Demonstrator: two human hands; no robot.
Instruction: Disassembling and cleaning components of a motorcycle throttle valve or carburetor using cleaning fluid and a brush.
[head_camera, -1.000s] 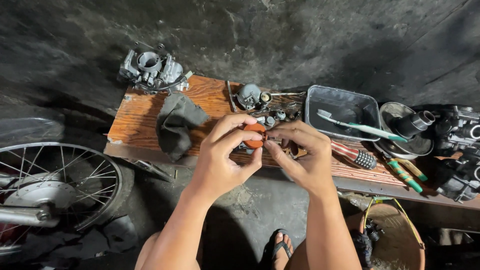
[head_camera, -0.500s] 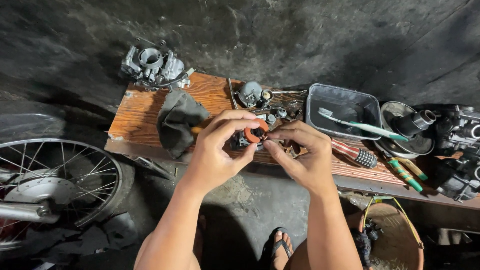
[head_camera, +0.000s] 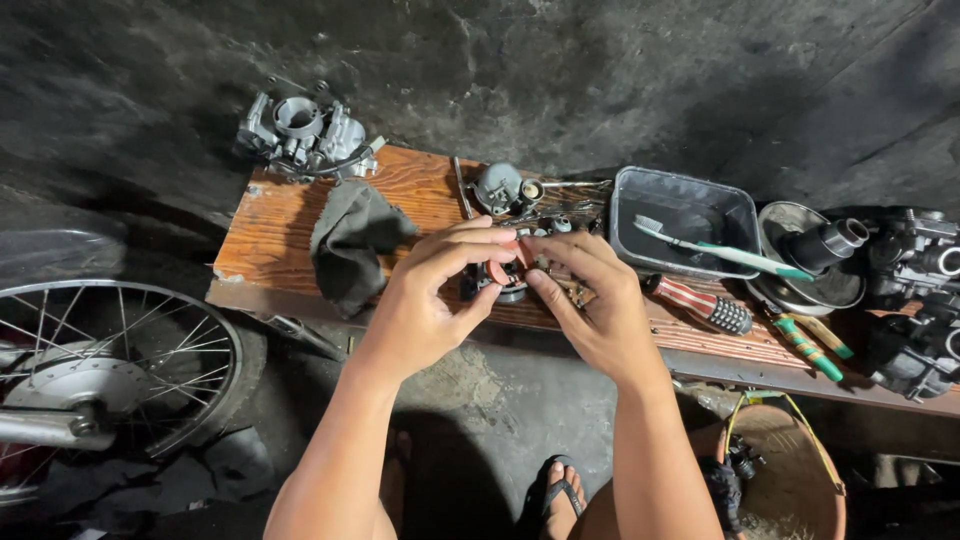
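Note:
My left hand (head_camera: 425, 300) and my right hand (head_camera: 590, 300) meet over the front of a wooden board (head_camera: 270, 230). Between their fingertips is a small orange ring-shaped part (head_camera: 500, 270), pinched from both sides. Just beneath it sits a small metal part (head_camera: 510, 290), partly hidden by my fingers. Behind my hands lie a grey carburetor piece (head_camera: 497, 185) and several small metal bits (head_camera: 560, 220).
A dark rag (head_camera: 350, 240) lies on the board's left. A carburetor body (head_camera: 300, 130) sits at its far left corner. To the right are a black tray (head_camera: 680, 210) with a toothbrush (head_camera: 720, 250), screwdrivers (head_camera: 700, 300), engine parts (head_camera: 910, 290). A spoked wheel (head_camera: 100, 360) and a basket (head_camera: 790, 470) stand on the floor.
Both hands have moved slightly down toward the board's front edge, and the orange ring is now more covered by my fingers.

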